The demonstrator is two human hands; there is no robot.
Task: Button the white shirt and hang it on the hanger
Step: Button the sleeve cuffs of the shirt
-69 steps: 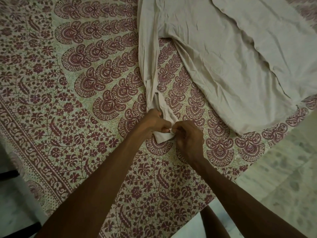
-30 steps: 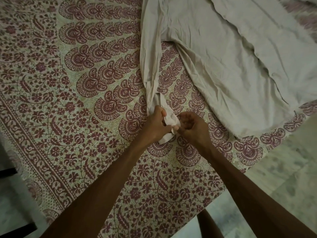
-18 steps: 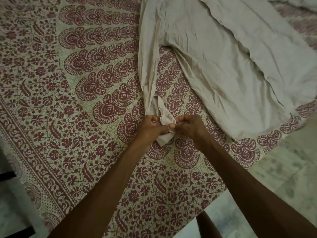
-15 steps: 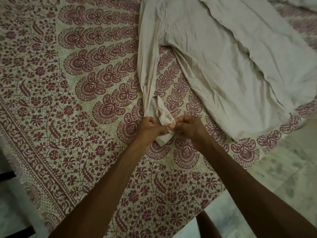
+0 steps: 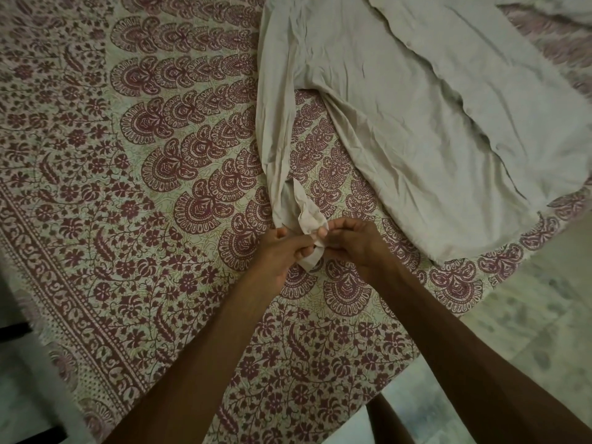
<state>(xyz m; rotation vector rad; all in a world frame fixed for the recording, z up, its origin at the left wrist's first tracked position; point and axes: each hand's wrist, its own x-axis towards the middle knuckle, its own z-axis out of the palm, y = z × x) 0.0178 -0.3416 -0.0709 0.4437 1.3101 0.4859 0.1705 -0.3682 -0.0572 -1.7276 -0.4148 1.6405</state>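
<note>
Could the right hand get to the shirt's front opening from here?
Probably yes, once it lets go: the right hand pinches the cuff with the left hand, and only the flat shirt lies before its front edge.

The shirt (image 5: 416, 123) lies spread on the bed (image 5: 128, 219), over its far right part, with the hem close to the bed's right edge. One sleeve (image 5: 275, 107) runs from the shirt's left side down toward the person, lying on the bed with a gap between it and the shirt's body. At the sleeve's near end the cuff (image 5: 309, 216) sits between both hands. The left hand (image 5: 282, 251) pinches it from the left and the right hand (image 5: 355, 241) from the right. The floor (image 5: 528, 315) lies to the right of the bed.
</note>
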